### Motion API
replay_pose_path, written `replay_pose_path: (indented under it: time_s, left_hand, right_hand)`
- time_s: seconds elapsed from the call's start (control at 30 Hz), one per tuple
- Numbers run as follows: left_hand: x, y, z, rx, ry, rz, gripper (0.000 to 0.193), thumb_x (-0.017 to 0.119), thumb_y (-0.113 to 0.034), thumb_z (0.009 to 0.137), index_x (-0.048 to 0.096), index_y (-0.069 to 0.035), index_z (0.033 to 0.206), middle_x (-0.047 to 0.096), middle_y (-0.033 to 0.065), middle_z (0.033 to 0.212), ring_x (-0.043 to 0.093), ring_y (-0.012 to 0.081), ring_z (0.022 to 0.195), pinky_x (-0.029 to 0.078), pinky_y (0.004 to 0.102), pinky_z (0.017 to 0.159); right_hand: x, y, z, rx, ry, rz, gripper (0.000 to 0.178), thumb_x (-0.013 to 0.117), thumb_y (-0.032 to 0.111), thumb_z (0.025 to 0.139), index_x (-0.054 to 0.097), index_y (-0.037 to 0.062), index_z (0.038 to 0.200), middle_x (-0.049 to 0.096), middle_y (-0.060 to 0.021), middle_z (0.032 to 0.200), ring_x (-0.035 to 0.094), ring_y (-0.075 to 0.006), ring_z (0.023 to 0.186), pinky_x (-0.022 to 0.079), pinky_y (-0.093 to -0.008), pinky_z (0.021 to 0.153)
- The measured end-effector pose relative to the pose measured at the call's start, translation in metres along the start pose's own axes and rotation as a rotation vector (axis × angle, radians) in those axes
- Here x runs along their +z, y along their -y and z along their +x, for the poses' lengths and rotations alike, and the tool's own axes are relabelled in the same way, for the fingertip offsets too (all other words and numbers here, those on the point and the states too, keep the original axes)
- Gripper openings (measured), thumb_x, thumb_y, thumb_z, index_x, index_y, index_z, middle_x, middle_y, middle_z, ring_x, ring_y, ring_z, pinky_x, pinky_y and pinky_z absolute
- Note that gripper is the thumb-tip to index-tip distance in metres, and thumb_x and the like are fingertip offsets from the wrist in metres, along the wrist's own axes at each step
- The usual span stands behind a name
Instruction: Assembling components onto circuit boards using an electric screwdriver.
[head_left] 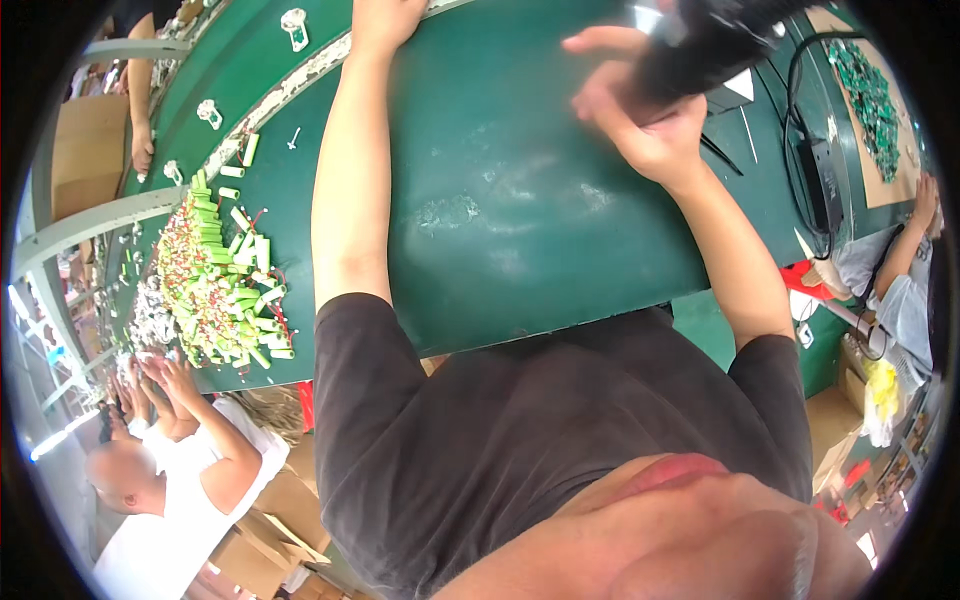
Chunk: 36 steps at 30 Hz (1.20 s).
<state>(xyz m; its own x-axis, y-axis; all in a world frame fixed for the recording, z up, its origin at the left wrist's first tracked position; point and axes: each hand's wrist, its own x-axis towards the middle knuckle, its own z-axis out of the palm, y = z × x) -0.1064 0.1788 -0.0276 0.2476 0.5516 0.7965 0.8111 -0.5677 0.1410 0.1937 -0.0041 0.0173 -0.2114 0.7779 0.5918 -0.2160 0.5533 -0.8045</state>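
My right hand (655, 135) is wrapped round a thick black cylindrical tool (700, 60) at the upper right. Motion smears its fingers, and the tool's upper end runs out of the picture. Stretched far forward, my left hand (390, 22) is near the chipped light rail (335, 55) of the green belt; the top edge cuts off its fingers. Between my arms lies the scuffed green tabletop (480, 220). To the left of my left forearm is a heap of light green cylindrical batteries (225, 275) with red wires.
Small white parts (294, 30) sit on the green belt (250, 60). Right: a black box with cables (820, 185) and green circuit boards (868, 100) on cardboard (885, 188). Other people's hands show at far left (143, 150), lower left (175, 380) and right (925, 200).
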Motion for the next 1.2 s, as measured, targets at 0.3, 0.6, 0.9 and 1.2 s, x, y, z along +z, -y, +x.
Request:
replay_pose_path:
  time_s: [0.3,0.6,0.9,1.2]
  left_hand:
    - [-0.021,-0.032,0.011,-0.284,0.120,-0.225,0.029,0.062,0.003,0.088,0.070,-0.003,0.115,0.072,0.0182,0.098,0.072,0.0304,0.087,0.056,0.0365,0.081]
    - [-0.018,-0.026,0.011,-0.289,0.097,-0.194,0.037,0.058,0.010,0.084,0.070,-0.005,0.116,0.069,0.0140,0.090,0.068,0.0273,0.080,0.054,0.0349,0.077]
    - [-0.021,-0.028,0.010,-0.316,0.067,-0.184,0.036,0.058,0.007,0.083,0.071,-0.006,0.114,0.061,0.0122,0.082,0.062,0.0265,0.072,0.052,0.0355,0.070]
    - [-0.029,-0.030,0.009,-0.387,0.117,-0.176,0.027,0.063,0.000,0.083,0.074,-0.008,0.106,0.061,0.0121,0.076,0.060,0.0245,0.066,0.051,0.0366,0.067]
  right_hand:
    - [-0.003,0.008,-0.001,0.030,0.038,-0.068,0.015,0.062,-0.011,0.083,0.066,-0.0008,0.094,0.070,-0.0139,0.109,0.066,-0.0146,0.075,0.055,-0.0315,0.073]
    - [-0.006,-0.003,-0.003,-0.057,0.006,-0.102,0.059,0.065,-0.014,0.085,0.042,-0.0020,0.138,0.067,-0.0163,0.118,0.070,-0.0165,0.080,0.057,-0.0295,0.071]
    - [-0.005,-0.007,-0.008,-0.068,-0.001,0.010,0.059,0.063,-0.015,0.090,0.038,0.0051,0.139,0.062,-0.0148,0.120,0.063,-0.0117,0.092,0.053,-0.0249,0.070]
    - [-0.004,-0.014,-0.006,-0.180,0.000,-0.055,0.059,0.065,-0.015,0.089,0.037,0.0063,0.136,0.061,-0.0132,0.119,0.062,-0.0108,0.091,0.053,-0.0263,0.070]
